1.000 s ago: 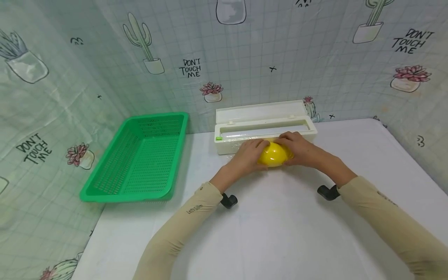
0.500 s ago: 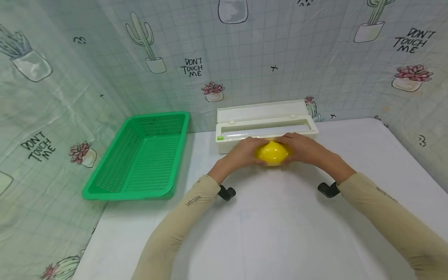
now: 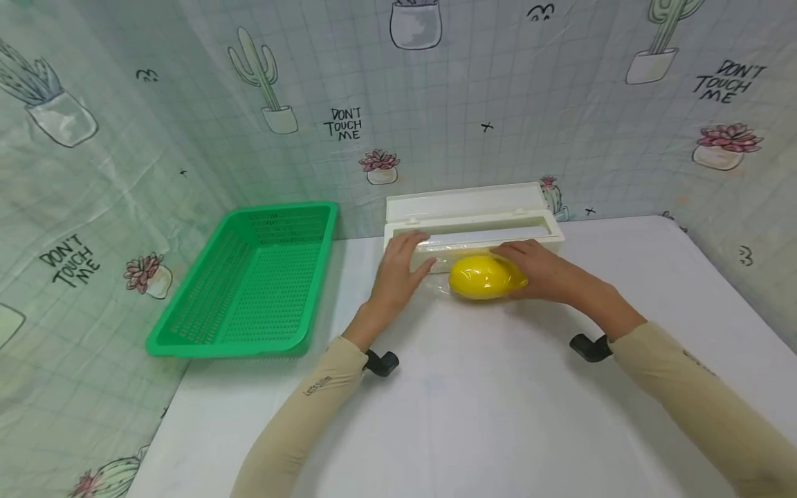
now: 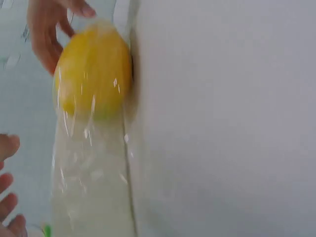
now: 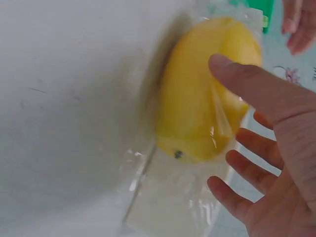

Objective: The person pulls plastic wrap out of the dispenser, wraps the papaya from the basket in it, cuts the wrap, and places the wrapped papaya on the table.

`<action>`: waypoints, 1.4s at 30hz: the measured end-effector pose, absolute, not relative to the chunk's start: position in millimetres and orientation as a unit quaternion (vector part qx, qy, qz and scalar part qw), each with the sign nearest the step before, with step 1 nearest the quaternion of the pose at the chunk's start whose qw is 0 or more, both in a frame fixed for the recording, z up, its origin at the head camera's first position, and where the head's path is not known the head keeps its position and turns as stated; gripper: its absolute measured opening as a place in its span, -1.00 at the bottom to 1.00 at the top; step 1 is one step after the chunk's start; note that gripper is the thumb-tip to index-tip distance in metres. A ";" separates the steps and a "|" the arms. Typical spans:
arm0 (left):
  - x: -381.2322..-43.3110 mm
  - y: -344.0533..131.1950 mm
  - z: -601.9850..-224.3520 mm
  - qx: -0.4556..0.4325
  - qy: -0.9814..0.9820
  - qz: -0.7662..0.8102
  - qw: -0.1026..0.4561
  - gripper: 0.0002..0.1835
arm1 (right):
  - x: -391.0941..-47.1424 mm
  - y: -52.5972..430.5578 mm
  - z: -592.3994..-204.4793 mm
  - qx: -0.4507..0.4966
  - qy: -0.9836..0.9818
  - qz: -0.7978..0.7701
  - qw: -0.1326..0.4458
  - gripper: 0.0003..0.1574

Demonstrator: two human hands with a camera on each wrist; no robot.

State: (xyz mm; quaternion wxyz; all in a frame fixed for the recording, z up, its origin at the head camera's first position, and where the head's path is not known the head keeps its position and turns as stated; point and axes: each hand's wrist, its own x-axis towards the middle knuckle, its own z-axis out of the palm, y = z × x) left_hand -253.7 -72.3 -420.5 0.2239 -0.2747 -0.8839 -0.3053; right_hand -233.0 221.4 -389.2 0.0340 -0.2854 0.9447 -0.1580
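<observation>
In the head view a yellow lemon-shaped fruit (image 3: 482, 277), wrapped in clear cling film (image 5: 219, 111), is at the front of a white cling film dispenser (image 3: 548, 242). My right hand (image 3: 542, 272) holds the fruit's right end; in the right wrist view its thumb (image 5: 242, 74) lies over the fruit and the fingers are on the far side. My left hand (image 3: 396, 275), fingers spread and loosely bent, is at the dispenser's left end, apart from the fruit. The left wrist view shows film also along the dispenser's front (image 4: 91, 177).
A green perforated basket (image 3: 303, 304) stands on the white table (image 3: 486, 415) at the left. The dispenser's lid (image 3: 463, 201) is raised against the patterned backdrop (image 3: 448, 97). Black wrist mounts (image 3: 381, 363) jut out under both forearms.
My left hand has let go of the fruit and moved left to the dispenser's left end. The right hand stays at the fruit, which now shows more of its left side.
</observation>
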 end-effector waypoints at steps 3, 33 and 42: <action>-263.7 -91.8 -430.1 -0.194 -0.881 -0.365 0.231 -0.34 | -232.1 223.4 -379.2 -0.281 0.947 -0.155 0.028 -0.05; -303.7 -116.3 -465.1 -0.095 -0.810 -0.547 0.190 -0.30 | -312.9 90.7 -344.9 -0.436 0.885 -0.162 0.022 -0.68; -306.8 -117.7 -464.2 -0.073 -0.800 -0.572 0.167 -0.31 | -334.3 51.8 -356.8 -0.416 0.887 -0.198 0.037 -0.69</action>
